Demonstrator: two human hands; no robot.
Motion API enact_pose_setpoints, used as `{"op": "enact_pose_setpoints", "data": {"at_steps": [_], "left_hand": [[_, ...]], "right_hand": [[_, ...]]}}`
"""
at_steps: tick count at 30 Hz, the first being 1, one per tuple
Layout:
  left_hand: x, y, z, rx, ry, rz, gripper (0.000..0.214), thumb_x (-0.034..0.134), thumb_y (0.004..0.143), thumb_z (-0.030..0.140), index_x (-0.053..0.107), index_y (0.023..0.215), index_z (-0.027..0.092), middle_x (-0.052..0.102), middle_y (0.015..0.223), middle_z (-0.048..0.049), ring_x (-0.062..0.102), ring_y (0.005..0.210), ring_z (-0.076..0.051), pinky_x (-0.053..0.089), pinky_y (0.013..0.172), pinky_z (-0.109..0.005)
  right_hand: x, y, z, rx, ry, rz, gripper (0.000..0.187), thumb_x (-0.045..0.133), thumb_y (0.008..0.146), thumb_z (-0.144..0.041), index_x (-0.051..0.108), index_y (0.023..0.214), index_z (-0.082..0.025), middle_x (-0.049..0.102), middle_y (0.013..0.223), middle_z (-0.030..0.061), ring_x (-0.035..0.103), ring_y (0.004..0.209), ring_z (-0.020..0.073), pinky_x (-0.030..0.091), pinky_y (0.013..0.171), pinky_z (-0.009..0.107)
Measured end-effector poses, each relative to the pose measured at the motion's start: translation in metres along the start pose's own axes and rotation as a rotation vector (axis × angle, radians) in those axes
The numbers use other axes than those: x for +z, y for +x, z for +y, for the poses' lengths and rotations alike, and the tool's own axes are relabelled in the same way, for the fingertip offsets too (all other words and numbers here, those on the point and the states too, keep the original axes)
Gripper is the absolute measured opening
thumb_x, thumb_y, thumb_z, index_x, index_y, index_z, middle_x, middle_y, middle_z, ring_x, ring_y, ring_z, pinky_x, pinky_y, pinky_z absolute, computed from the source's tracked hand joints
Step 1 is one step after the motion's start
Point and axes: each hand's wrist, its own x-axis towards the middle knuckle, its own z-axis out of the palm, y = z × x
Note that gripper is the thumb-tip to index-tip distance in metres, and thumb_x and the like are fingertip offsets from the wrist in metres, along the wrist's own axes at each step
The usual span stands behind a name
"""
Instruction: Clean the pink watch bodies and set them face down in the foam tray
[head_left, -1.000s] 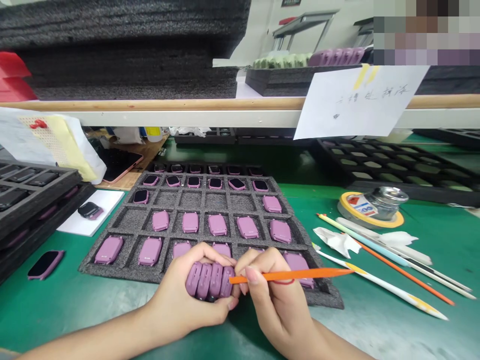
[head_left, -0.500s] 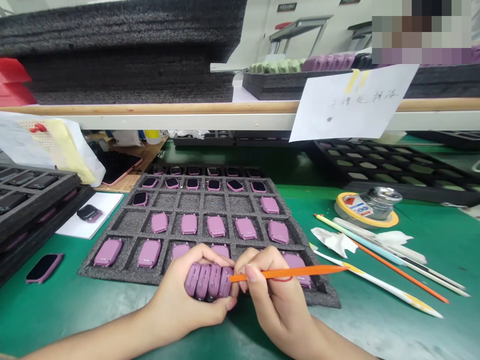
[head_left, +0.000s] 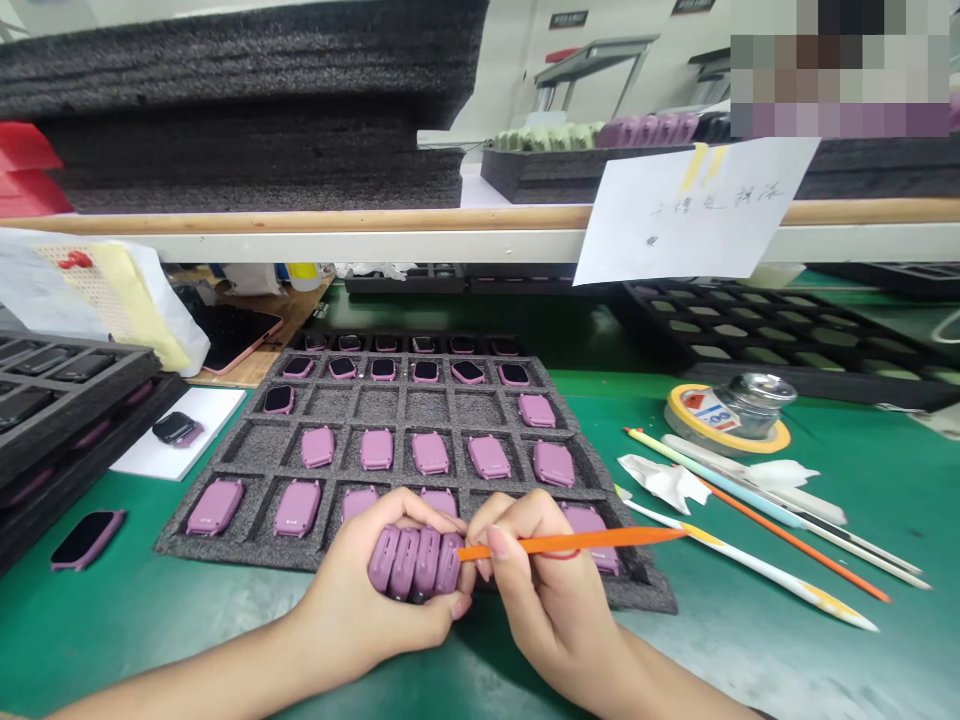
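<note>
My left hand [head_left: 379, 590] is wrapped round a row of several purple watch cases [head_left: 416, 562], stood on edge side by side. In my right hand [head_left: 536, 580] is a flat orange pry stick [head_left: 592, 541], pinched between thumb and fingers. Its left tip touches, or nearly touches, the side of the rightmost case; which of the two I cannot tell. Behind both hands lies a grey foam tray [head_left: 247, 440] with compartments. Purple watch cases [head_left: 430, 453] lie face down in its nearer rows, and watches with dark screens [head_left: 426, 371] fill a farther row.
On the right are a tape roll [head_left: 679, 420] with a glass bottle [head_left: 761, 400], crumpled white paper [head_left: 664, 482] and several thin sticks [head_left: 780, 576]. A purple watch [head_left: 88, 540] lies at left, near stacked trays [head_left: 142, 390]. A shelf [head_left: 375, 246] crosses above the bench.
Both hands keep the same hold, with the stick's tip still at the rightmost case. The whole view has shifted very slightly.
</note>
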Motion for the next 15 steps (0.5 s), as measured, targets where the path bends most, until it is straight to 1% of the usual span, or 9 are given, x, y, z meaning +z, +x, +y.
{"op": "enact_pose_setpoints", "data": {"at_steps": [4, 8, 11, 13, 15], "left_hand": [[0.0, -0.001, 0.0, -0.013, 0.029, 0.007, 0.032, 0.074, 0.072, 0.007, 0.056, 0.094, 0.021, 0.071, 0.087, 0.0022, 0.066, 0.076, -0.013, 0.052, 0.077, -0.027], [-0.001, -0.001, -0.001, -0.018, 0.011, -0.013, 0.032, 0.073, 0.074, 0.008, 0.054, 0.096, 0.021, 0.07, 0.083, 0.0033, 0.065, 0.073, -0.012, 0.052, 0.076, -0.027], [-0.002, -0.001, 0.0, -0.002, 0.097, 0.014, 0.032, 0.075, 0.072, 0.01, 0.057, 0.096, 0.021, 0.072, 0.095, -0.0009, 0.069, 0.086, -0.016, 0.053, 0.084, -0.03], [-0.004, -0.001, 0.001, 0.005, 0.134, 0.029, 0.032, 0.077, 0.071, 0.012, 0.058, 0.095, 0.021, 0.072, 0.105, -0.0042, 0.07, 0.094, -0.019, 0.053, 0.089, -0.032], [-0.005, -0.001, 0.0, -0.003, 0.141, 0.039, 0.033, 0.078, 0.07, 0.013, 0.058, 0.096, 0.02, 0.072, 0.11, -0.0067, 0.07, 0.099, -0.021, 0.053, 0.092, -0.035]], "right_hand": [[-0.001, 0.001, 0.0, -0.013, -0.01, -0.006, 0.02, 0.032, 0.108, -0.021, 0.041, 0.09, -0.023, 0.052, 0.075, -0.0017, 0.058, 0.066, 0.0115, 0.049, 0.058, 0.025], [-0.001, -0.001, 0.001, 0.003, -0.013, 0.005, 0.019, 0.032, 0.108, -0.02, 0.04, 0.09, -0.024, 0.053, 0.075, -0.0008, 0.059, 0.067, 0.0134, 0.051, 0.06, 0.028], [0.001, -0.001, -0.003, -0.034, -0.025, -0.012, 0.019, 0.033, 0.108, -0.022, 0.042, 0.091, -0.024, 0.053, 0.075, -0.0008, 0.058, 0.065, 0.0127, 0.05, 0.058, 0.026], [-0.001, 0.002, -0.009, -0.027, -0.012, -0.018, 0.02, 0.035, 0.107, -0.022, 0.045, 0.09, -0.023, 0.055, 0.075, -0.0005, 0.059, 0.065, 0.0127, 0.051, 0.057, 0.025], [-0.013, 0.009, -0.019, 0.004, 0.047, 0.064, 0.021, 0.037, 0.107, -0.023, 0.047, 0.089, -0.024, 0.056, 0.072, -0.0015, 0.062, 0.063, 0.0123, 0.051, 0.056, 0.024]]}}
